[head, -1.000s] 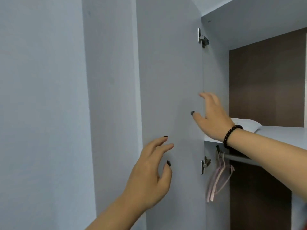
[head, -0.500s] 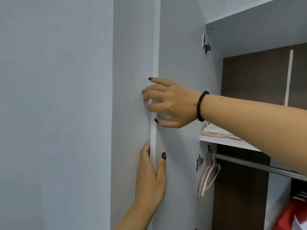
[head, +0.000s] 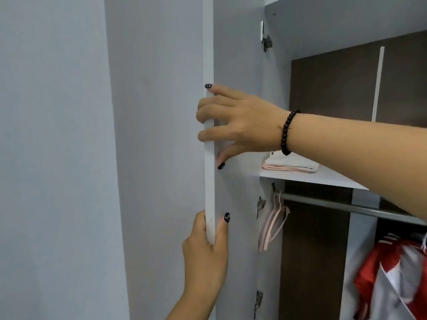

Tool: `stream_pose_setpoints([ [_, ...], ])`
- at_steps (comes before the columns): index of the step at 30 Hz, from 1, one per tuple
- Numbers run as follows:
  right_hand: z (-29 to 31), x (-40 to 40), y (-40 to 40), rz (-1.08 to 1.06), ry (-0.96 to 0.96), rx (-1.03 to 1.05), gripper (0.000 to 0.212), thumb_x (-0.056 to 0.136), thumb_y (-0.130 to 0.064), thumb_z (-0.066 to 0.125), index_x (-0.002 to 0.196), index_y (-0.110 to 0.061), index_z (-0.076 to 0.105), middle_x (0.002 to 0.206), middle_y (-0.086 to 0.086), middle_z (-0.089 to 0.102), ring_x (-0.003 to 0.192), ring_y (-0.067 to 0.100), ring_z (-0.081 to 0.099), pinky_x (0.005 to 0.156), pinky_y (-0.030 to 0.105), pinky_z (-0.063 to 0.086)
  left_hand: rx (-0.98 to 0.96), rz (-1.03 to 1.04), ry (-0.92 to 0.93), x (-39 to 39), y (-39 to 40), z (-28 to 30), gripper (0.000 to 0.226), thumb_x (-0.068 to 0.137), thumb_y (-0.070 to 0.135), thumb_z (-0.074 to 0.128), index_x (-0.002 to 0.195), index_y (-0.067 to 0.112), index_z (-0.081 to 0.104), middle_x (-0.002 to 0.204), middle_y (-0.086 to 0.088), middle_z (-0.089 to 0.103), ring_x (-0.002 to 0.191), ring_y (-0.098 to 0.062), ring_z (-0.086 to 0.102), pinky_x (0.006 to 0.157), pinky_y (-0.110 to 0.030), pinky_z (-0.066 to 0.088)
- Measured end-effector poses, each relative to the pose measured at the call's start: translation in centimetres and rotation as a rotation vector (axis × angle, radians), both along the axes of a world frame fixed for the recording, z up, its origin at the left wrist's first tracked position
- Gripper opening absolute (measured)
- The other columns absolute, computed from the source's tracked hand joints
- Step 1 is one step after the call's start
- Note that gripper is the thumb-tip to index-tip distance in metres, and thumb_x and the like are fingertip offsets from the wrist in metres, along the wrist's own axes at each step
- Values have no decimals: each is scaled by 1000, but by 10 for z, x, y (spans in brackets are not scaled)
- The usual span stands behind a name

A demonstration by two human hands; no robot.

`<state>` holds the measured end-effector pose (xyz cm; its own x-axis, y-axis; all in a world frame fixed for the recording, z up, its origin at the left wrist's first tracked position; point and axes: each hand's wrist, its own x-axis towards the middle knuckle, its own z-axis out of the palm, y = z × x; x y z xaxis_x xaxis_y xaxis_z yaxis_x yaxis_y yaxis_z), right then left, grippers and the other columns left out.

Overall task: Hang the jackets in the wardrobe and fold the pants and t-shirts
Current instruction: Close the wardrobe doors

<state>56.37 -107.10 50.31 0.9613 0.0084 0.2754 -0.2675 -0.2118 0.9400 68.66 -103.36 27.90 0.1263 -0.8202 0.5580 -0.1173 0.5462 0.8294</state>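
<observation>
Both hands are gripping the free edge of the wardrobe door point(head: 209, 181), a flat pale-grey panel. The right hand point(head: 240, 125) is curling its fingers around the edge, thumb inside; the left hand point(head: 205, 252), lower, is clamping it between thumb and fingers. Inside the wardrobe point(head: 323, 26), pink hangers point(head: 272, 222) are hanging on a metal rail point(head: 346, 207); a red-and-white jacket point(head: 397, 280) is hanging lower right; folded clothes point(head: 291, 163) are lying on the shelf point(head: 307, 177).

I can read no text, label, brand or number anywhere around my hands, neither on the door nor inside the wardrobe
</observation>
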Motion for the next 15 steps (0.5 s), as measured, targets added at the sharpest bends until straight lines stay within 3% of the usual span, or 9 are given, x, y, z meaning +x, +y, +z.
stream_pose_setpoints([
  [2, -3, -16, 6, 23, -34, 4, 48, 89, -56, 56, 107, -12, 66, 107, 16, 59, 113, 34, 54, 114, 51, 26, -13, -13, -72, -5, 5, -4, 16, 90, 34, 61, 106, 30, 60, 87, 17, 67, 82, 3, 64, 60, -9, 51],
  [6, -5, -48, 22, 13, -82, 25, 48, 90, -55, 57, 108, -11, 67, 109, 18, 59, 118, 35, 52, 116, 48, 23, -56, -25, -266, -15, 9, -12, 38, 85, 33, 69, 120, 34, 56, 111, 20, 65, 92, -3, 65, 83, -12, 53],
  [11, -9, -84, 41, -23, -111, 45, 42, 90, -46, 62, 112, -11, 67, 115, 19, 60, 124, 36, 49, 116, 45, 25, -146, -44, -498, -32, 11, -16, 69, 74, 59, 59, 137, 46, 33, 129, 25, 55, 110, -7, 61, 96, -25, 51],
  [13, -13, -100, 49, -40, -135, 56, 35, 89, -34, 68, 115, -11, 66, 119, 20, 59, 128, 36, 45, 117, 43, 25, -192, -96, -593, -47, 13, -16, 78, 79, 61, 58, 137, 62, 5, 144, 41, 25, 126, 6, 42, 107, -19, 32],
  [15, -16, -116, 59, -63, -174, 64, 29, 88, -25, 69, 114, -11, 67, 121, 20, 59, 129, 35, 43, 117, 40, 24, -172, -168, -669, -67, 16, -19, 94, 85, 55, 60, 124, 66, -24, 131, 55, -19, 123, 27, 4, 102, -5, 2],
])
